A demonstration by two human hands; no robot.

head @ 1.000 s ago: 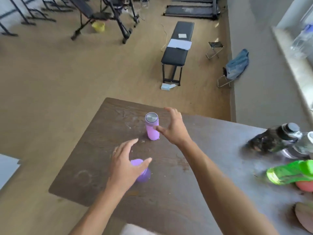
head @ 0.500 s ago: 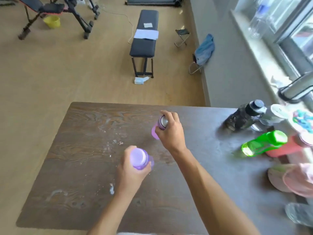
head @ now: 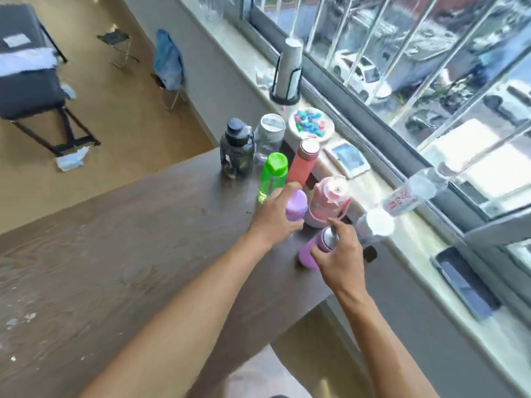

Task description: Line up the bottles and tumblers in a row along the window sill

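My left hand (head: 273,218) grips a lilac tumbler (head: 296,207) above the table's far right corner. My right hand (head: 339,255) holds a purple bottle with a steel lid (head: 317,247), tilted, just beside the sill. Around them on the dark wooden table (head: 143,239) stand a pink jug (head: 327,201), a green bottle (head: 273,175), a coral flask (head: 303,163), a dark bottle (head: 237,149) and a clear jar (head: 270,135). Two clear plastic bottles (head: 413,191) (head: 373,226) sit on the window sill (head: 408,248).
On the sill are a stack of cups in a black holder (head: 287,76), a plate of coloured pieces (head: 311,123), a small booklet (head: 349,159) and a dark phone-like slab (head: 465,281). A bench (head: 26,84) and folding stools (head: 169,67) stand on the floor.
Both hands have carried the lilac tumbler and the purple bottle from the table's middle to its right edge by the sill. My view has swung right toward the window.
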